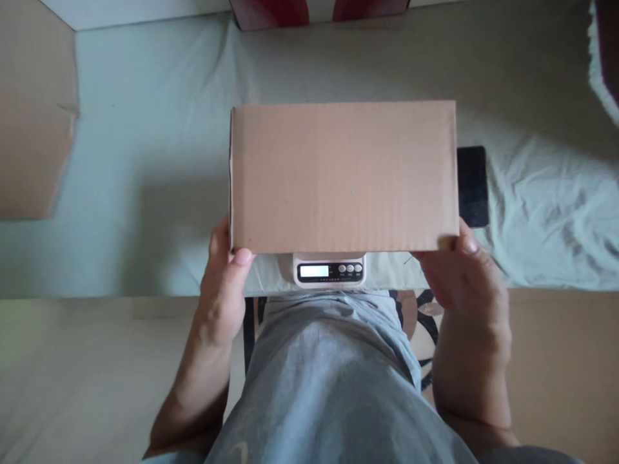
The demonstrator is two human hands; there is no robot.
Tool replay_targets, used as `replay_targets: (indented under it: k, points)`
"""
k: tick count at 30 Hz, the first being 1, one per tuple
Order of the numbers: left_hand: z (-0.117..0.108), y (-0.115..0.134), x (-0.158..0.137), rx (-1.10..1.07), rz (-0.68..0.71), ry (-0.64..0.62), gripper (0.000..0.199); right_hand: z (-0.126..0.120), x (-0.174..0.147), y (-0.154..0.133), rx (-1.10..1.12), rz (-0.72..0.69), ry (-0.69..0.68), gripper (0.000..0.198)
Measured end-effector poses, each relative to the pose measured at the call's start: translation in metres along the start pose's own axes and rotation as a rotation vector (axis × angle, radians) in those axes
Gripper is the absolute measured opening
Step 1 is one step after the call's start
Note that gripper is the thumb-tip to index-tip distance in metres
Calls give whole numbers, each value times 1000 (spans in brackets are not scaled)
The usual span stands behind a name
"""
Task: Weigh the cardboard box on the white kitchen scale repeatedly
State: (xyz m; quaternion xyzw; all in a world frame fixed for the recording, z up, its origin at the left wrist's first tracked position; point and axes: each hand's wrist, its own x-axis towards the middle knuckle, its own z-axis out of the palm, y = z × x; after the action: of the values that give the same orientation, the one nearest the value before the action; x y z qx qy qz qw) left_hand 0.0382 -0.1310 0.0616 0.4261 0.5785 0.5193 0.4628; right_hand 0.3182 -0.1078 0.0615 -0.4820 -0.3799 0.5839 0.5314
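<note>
A plain brown cardboard box (344,175) is held level between my two hands. My left hand (225,283) grips its near left corner, with the thumb at the front edge and the other fingers mostly hidden behind the side. At the near right corner my right hand (464,270) closes on the box, its thumb against the corner and its fingers underneath. Below the box, a white digital kitchen scale (330,271) shows only its front panel, with a lit display and several buttons. The box hides the rest of the scale. I cannot tell whether the box touches it.
A pale green cloth (159,96) covers the table. A black smartphone (472,187) lies right of the box, partly hidden. Brown cardboard (36,116) stands at the far left, a red and white box (319,11) at the back. A dark, white-edged object (607,55) is at the right.
</note>
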Motion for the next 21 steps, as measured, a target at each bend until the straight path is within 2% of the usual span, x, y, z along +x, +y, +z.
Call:
replay_targets:
  k: [4,8,11,16,21]
  points:
    - [-3,-7,-4,1,-19,-25,51,-1,-1,2,4,-1,3,41]
    - [-3,-10,-4,0,-49,-67,49,-1,-2,1,43,44,16,32]
    - [-2,-9,-2,-62,-18,-84,50,-3,-1,1,101,75,42,38]
    - [-4,-9,1,-86,24,-98,52,-13,3,8,78,27,199,45]
    - [-3,-12,0,-117,53,-130,46,-18,3,11,68,21,182,42]
